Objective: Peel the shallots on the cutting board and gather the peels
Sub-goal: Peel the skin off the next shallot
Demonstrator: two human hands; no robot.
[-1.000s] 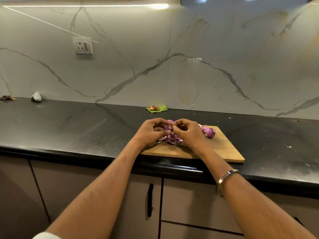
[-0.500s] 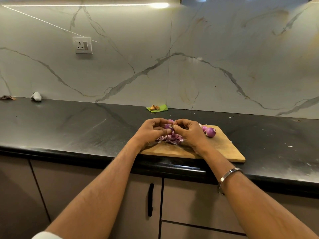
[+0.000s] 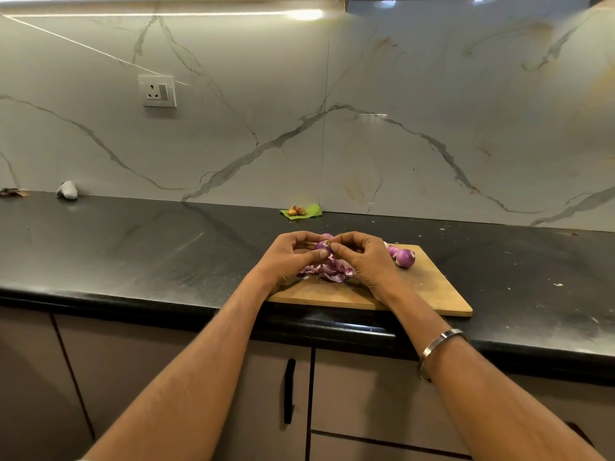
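My left hand (image 3: 290, 256) and right hand (image 3: 361, 257) meet just above the cutting board (image 3: 432, 291), fingers curled in on both. Between them I hold 1 shallot (image 3: 322, 245): my left fingers and thumb cup it from the left, and my right thumb and fingertips pinch at its top, where a pale scrap of skin shows. I judge I am in the middle of stripping this one; how much skin is left on its hidden sides I cannot tell.

Directly under my hands, on the near-left part of the board, lies the pile of peels (image 3: 327, 271), purple and papery, loosely heaped but already kept in 1 place. So the gathering is partly done as I go.

Just past my right hand, toward the board's far edge, sit the peeled shallots (image 3: 402, 257), at least 2, glossy and purple with pale ends. They look finished to me. Another purple bulb (image 3: 326, 235) peeks out behind my fingers near the far edge; whether it is peeled I cannot tell.

The board itself lies at the front edge of the black counter (image 3: 133, 254).

My reading: several are done, 1 is in hand, perhaps 1 more waits, and the final sweep of peels is left.
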